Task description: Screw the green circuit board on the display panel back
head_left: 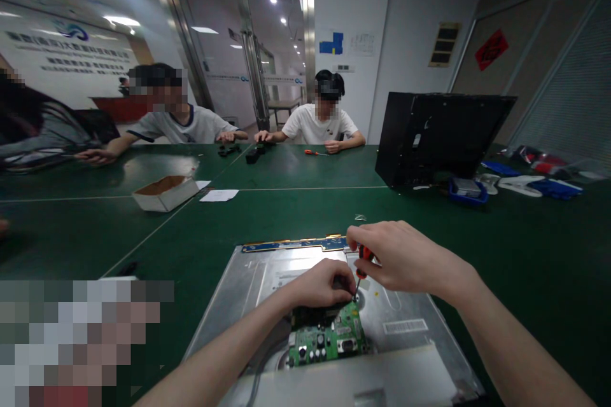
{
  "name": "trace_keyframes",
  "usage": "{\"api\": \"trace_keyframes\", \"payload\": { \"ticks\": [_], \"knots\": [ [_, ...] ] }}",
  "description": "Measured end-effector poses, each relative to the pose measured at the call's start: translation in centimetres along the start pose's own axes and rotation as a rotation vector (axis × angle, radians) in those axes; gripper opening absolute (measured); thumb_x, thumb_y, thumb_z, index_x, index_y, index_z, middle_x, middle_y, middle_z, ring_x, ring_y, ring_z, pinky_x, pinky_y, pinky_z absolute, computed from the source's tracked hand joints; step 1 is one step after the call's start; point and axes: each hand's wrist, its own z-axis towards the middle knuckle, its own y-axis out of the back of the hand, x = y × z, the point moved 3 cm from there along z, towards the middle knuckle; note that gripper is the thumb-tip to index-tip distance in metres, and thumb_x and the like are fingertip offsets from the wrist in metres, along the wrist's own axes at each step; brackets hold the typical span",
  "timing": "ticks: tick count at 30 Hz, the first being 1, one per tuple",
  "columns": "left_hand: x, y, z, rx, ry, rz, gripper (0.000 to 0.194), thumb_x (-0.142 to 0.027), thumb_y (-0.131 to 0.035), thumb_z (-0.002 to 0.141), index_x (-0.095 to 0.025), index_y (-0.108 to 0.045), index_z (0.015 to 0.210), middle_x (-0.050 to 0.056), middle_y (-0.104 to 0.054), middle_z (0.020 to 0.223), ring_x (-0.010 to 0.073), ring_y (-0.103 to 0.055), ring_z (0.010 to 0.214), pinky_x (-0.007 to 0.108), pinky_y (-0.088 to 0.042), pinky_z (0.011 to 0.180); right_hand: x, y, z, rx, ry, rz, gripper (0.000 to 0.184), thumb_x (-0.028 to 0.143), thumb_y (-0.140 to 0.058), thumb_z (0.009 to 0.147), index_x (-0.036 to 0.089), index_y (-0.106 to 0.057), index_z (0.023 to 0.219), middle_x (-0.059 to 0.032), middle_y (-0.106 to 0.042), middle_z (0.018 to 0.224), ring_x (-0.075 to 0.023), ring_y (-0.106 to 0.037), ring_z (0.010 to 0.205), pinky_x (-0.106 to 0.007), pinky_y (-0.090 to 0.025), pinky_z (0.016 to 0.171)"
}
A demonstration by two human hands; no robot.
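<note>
While curled — right hand round screwdriver

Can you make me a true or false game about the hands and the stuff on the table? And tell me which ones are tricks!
1. The right hand is holding a screwdriver. True.
2. The circuit board is pink. False: the circuit board is green.
3. The circuit board is over a silver metal panel. True.
4. The left hand is far from the screwdriver. False: the left hand is close to its tip.
5. The white box is on the floor. False: it is on the green table.
6. White paper lies near the white box. True.
</note>
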Motion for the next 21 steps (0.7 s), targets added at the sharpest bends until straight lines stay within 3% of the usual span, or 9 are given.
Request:
{"api": "trace_keyframes", "payload": {
  "ticks": [5,9,14,17,21],
  "knots": [
    [-0.19,0.1,0.06,0.006,-0.01,-0.002,0.016,-0.002,-0.065,0.067,-0.015,-0.067,0.076,0.0,-0.066,0.078,0.0157,-0.06,0.073,0.023,-0.046,0.069,-0.11,-0.17,0.33,-0.006,-0.075,-0.096,0.011,0.032,-0.057,0.088,0.021,-0.057,0.09,-0.0021,-0.066,0.074,-0.019,-0.06,0.065,-0.028,-0.027,0.052],
    [-0.04,0.02,0.08,-0.003,-0.003,-0.004,0.017,-0.002,-0.065,0.067,-0.015,-0.066,0.078,-0.001,-0.065,0.074,0.015,-0.059,0.07,0.023,-0.045,0.067,0.03,-0.11,0.14,-0.035,0.014,-0.045,0.016,0.025,-0.058,0.082,0.02,-0.055,0.097,-0.0036,-0.066,0.092,-0.0174,-0.059,0.07,-0.028,-0.029,0.054],
    [-0.12,-0.01,-0.02,0.001,0.007,0.002,0.016,-0.002,-0.064,0.067,-0.015,-0.066,0.077,-0.001,-0.064,0.073,0.0147,-0.058,0.068,0.022,-0.045,0.065,-0.11,-0.13,0.15,-0.025,0.028,-0.017,0.017,0.017,-0.054,0.081,0.02,-0.052,0.098,-0.0026,-0.066,0.089,-0.0166,-0.058,0.069,-0.028,-0.028,0.054],
    [-0.27,0.06,-0.05,0.005,0.008,0.01,0.016,-0.002,-0.063,0.067,-0.015,-0.066,0.075,-0.001,-0.064,0.073,0.0151,-0.058,0.07,0.023,-0.045,0.066,-0.3,-0.3,0.48,-0.039,-0.017,-0.077,0.008,0.026,-0.054,0.087,0.022,-0.055,0.094,-0.0017,-0.067,0.079,-0.0176,-0.059,0.066,-0.028,-0.024,0.052],
    [-0.3,0.05,-0.01,0.005,0.002,0.01,0.015,-0.003,-0.063,0.067,-0.015,-0.065,0.075,-0.001,-0.065,0.075,0.0153,-0.059,0.071,0.023,-0.045,0.068,-0.28,-0.43,0.6,-0.045,-0.025,-0.119,0.015,0.036,-0.053,0.089,0.021,-0.058,0.087,-0.0019,-0.065,0.071,-0.0182,-0.058,0.063,-0.028,-0.022,0.051]
  ]
}}
